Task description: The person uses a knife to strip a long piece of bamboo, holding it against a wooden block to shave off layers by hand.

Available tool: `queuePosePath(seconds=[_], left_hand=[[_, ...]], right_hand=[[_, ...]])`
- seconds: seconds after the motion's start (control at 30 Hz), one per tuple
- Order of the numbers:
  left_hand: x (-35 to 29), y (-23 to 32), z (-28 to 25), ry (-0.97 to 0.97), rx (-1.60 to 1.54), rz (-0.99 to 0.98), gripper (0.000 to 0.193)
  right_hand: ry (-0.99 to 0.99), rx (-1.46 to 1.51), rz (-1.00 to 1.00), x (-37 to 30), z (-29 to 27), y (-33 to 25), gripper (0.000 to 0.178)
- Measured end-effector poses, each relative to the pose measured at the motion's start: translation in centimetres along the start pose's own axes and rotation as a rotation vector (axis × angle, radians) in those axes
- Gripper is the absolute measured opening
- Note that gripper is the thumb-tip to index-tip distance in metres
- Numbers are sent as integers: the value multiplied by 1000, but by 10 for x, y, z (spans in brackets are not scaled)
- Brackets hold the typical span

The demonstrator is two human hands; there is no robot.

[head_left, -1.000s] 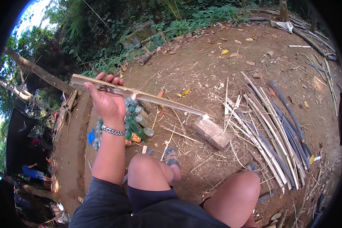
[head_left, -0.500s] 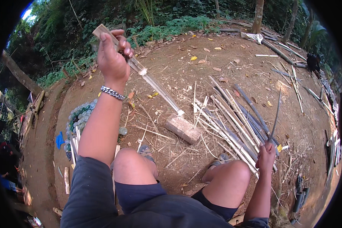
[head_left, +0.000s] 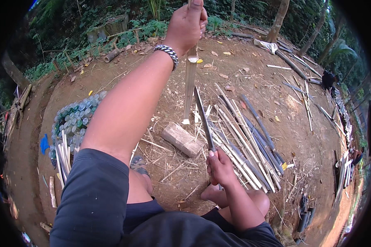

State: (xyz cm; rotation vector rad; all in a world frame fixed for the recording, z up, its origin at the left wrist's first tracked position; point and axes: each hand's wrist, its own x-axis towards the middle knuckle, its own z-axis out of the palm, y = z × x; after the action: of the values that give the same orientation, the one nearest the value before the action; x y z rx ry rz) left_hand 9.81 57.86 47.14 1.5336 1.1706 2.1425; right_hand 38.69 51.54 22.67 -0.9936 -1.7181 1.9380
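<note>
My left hand [head_left: 187, 24], raised at the top of the view with a chain bracelet at the wrist, is closed around a split bamboo piece [head_left: 189, 88]. The bamboo hangs almost upright, its pale cut lower end just above or at the far edge of a wooden block [head_left: 182, 139] on the ground. In my right hand [head_left: 221, 168] is the handle of a machete [head_left: 204, 117], its long dark blade pointing up and away. The blade's tip lies right beside the bamboo; whether they touch I cannot tell.
Right of the block lies a pile of bamboo strips and dark poles [head_left: 247, 140]. Clear and green plastic bottles [head_left: 76, 117] and pale strips [head_left: 63, 158] are at the left. Shavings litter the dirt around my feet. Long poles [head_left: 290, 64] lie at the far right.
My left hand has swung right, bringing the bamboo from a slant to nearly upright. My right hand has moved left and inward, carrying the machete's blade beside the bamboo.
</note>
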Motion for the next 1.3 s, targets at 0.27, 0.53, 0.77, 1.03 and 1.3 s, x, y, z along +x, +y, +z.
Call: queuePosePath(seconds=[0.27, 0.53, 0.77, 1.03, 1.3], left_hand=[[35, -38, 30, -46, -63, 115, 50], [47, -47, 35, -47, -36, 154, 50], [44, -45, 34, -47, -20, 112, 53], [42, -42, 22, -22, -80, 88, 53], [35, -33, 6, 2, -108, 55, 52]], right_hand=[[77, -31, -1, 22, -3, 16, 36], [85, -27, -20, 29, -8, 20, 41], [106, -57, -6, 33, -8, 22, 42], [110, -174, -39, 30, -2, 20, 42], [130, -265, -36, 34, 6, 23, 40]])
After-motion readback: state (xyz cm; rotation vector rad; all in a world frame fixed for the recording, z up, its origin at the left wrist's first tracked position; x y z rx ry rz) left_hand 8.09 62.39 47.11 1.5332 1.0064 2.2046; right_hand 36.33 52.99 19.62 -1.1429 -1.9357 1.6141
